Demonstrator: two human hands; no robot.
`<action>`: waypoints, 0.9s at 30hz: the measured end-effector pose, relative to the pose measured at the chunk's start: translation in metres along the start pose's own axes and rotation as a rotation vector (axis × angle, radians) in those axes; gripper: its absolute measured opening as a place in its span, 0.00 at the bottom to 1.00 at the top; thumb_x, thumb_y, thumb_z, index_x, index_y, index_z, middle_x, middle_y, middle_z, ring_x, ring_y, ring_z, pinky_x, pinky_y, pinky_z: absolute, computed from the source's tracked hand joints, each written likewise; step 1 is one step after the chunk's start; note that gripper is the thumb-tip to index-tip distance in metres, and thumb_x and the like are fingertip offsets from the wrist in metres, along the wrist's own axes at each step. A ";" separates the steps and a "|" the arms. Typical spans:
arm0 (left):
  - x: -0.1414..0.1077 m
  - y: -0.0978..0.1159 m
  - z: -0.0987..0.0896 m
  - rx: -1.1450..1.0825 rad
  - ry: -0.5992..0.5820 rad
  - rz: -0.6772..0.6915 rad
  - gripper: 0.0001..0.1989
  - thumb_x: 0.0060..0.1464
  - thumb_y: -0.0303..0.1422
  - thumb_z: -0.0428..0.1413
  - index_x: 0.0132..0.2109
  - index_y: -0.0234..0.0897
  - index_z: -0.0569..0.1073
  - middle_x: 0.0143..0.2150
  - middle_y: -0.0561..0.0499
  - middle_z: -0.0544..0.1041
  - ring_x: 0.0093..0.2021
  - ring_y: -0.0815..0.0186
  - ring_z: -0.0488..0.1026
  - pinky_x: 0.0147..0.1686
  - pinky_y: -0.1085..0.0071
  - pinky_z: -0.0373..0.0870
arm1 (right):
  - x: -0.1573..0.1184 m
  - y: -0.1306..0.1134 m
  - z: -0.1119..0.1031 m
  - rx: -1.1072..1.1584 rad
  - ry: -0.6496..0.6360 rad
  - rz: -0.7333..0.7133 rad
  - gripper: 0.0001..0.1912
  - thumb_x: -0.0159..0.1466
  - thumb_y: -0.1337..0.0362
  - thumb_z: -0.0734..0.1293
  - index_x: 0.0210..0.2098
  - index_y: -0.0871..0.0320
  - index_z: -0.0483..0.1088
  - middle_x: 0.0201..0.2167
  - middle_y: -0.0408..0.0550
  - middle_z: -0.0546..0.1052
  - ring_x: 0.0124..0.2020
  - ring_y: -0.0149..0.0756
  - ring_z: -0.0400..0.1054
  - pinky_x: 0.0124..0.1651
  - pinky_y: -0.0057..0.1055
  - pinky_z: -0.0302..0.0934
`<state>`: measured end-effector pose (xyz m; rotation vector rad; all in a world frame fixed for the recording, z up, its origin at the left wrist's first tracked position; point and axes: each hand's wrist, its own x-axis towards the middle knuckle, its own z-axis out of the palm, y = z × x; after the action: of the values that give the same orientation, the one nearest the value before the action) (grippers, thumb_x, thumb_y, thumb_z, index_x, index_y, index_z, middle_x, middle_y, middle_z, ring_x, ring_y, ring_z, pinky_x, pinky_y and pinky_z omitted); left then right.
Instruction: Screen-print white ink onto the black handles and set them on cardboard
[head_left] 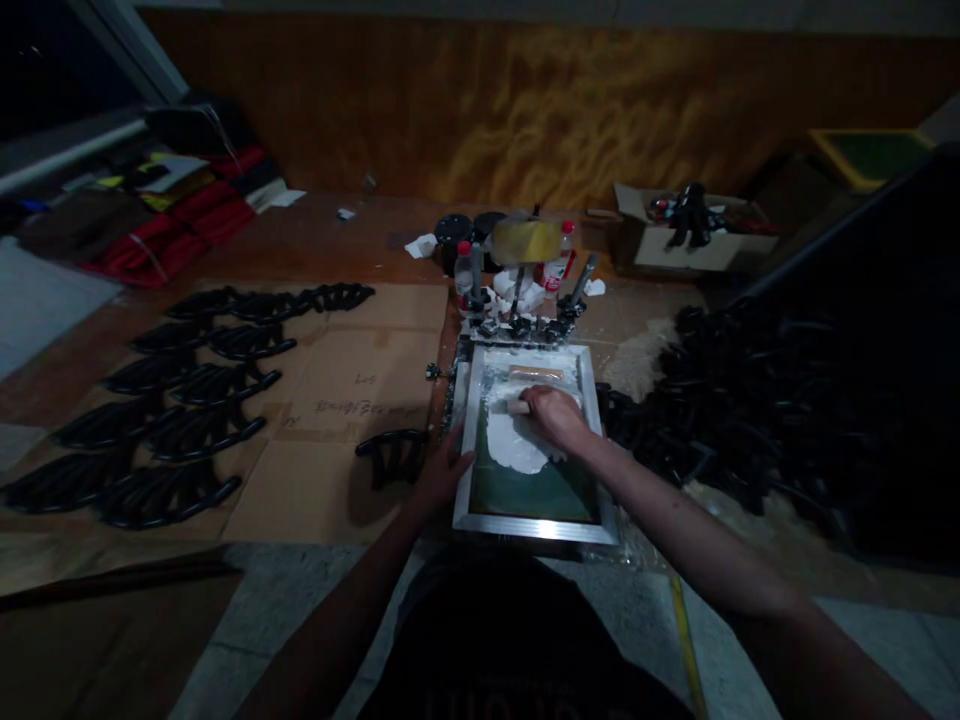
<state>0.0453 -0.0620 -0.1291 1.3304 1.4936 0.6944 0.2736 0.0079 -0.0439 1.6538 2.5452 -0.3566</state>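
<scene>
A metal-framed screen (536, 527) lies in front of me, its green mesh smeared with white paste (514, 445). My right hand (555, 412) is closed on a small pale scraper (517, 407) over the paste. Behind it, a tan strip (535, 373) rests across the upper part of the screen. My left hand (448, 468) is at the left edge of the frame, fingers apart and touching it, with nothing seen in it. Just left of that hand lies a curved black piece with prongs (390, 452) on the cardboard.
Rows of black curved pieces (199, 420) cover the cardboard (330, 375) at left. A dark heap of similar pieces (720, 400) is at right. Bottles (463, 270), clamps (577, 285) and black tubs (453, 232) stand behind the screen. An open box (694, 250) sits back right.
</scene>
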 end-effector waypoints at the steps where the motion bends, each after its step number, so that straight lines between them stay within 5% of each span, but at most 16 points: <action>1: 0.000 0.000 0.000 0.003 -0.002 -0.001 0.36 0.57 0.43 0.53 0.68 0.31 0.59 0.46 0.42 0.80 0.44 0.57 0.77 0.46 0.61 0.73 | -0.011 0.000 0.005 -0.007 -0.017 -0.071 0.12 0.63 0.71 0.61 0.44 0.61 0.72 0.44 0.56 0.77 0.46 0.42 0.70 0.45 0.32 0.61; 5: -0.001 0.000 0.001 -0.025 -0.022 -0.021 0.35 0.57 0.41 0.52 0.68 0.30 0.59 0.45 0.42 0.80 0.42 0.57 0.77 0.45 0.61 0.73 | -0.038 0.009 0.009 0.004 -0.075 -0.418 0.13 0.59 0.73 0.63 0.42 0.59 0.73 0.41 0.52 0.78 0.44 0.39 0.69 0.45 0.30 0.59; 9: -0.003 0.001 0.002 -0.109 -0.013 -0.032 0.35 0.57 0.42 0.54 0.67 0.31 0.60 0.46 0.41 0.80 0.43 0.57 0.77 0.44 0.62 0.74 | -0.033 0.010 0.010 0.002 0.036 -0.354 0.09 0.60 0.71 0.64 0.38 0.57 0.74 0.37 0.51 0.78 0.42 0.41 0.69 0.42 0.32 0.59; 12: -0.004 0.003 0.003 -0.137 0.000 -0.036 0.35 0.56 0.42 0.56 0.67 0.33 0.61 0.44 0.42 0.81 0.40 0.58 0.78 0.41 0.63 0.75 | -0.039 0.008 0.031 0.017 0.182 -0.341 0.15 0.62 0.71 0.61 0.45 0.60 0.74 0.43 0.56 0.78 0.44 0.43 0.68 0.45 0.35 0.60; 16: -0.006 0.007 0.002 -0.173 0.003 -0.051 0.35 0.54 0.41 0.57 0.66 0.33 0.62 0.44 0.43 0.80 0.39 0.59 0.77 0.41 0.64 0.74 | -0.053 0.009 0.048 0.115 0.179 -0.420 0.16 0.62 0.71 0.61 0.47 0.59 0.74 0.43 0.55 0.78 0.44 0.42 0.70 0.46 0.35 0.63; 22: -0.015 0.037 -0.014 -0.160 0.007 -0.073 0.35 0.55 0.44 0.55 0.66 0.33 0.63 0.39 0.45 0.80 0.36 0.58 0.77 0.37 0.63 0.74 | 0.001 0.020 -0.012 0.233 0.297 -0.072 0.27 0.65 0.62 0.66 0.63 0.54 0.64 0.50 0.51 0.78 0.47 0.42 0.72 0.47 0.33 0.64; 27: -0.018 0.096 -0.035 -0.099 0.177 0.098 0.24 0.62 0.47 0.44 0.48 0.36 0.77 0.48 0.45 0.79 0.49 0.57 0.74 0.46 0.63 0.73 | 0.008 0.098 -0.057 0.370 0.632 0.302 0.22 0.68 0.60 0.63 0.59 0.63 0.70 0.40 0.54 0.80 0.37 0.39 0.74 0.42 0.34 0.66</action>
<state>0.0497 -0.0496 -0.0261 1.3006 1.5196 0.9582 0.3624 0.0664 -0.0045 2.6071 2.6679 -0.3323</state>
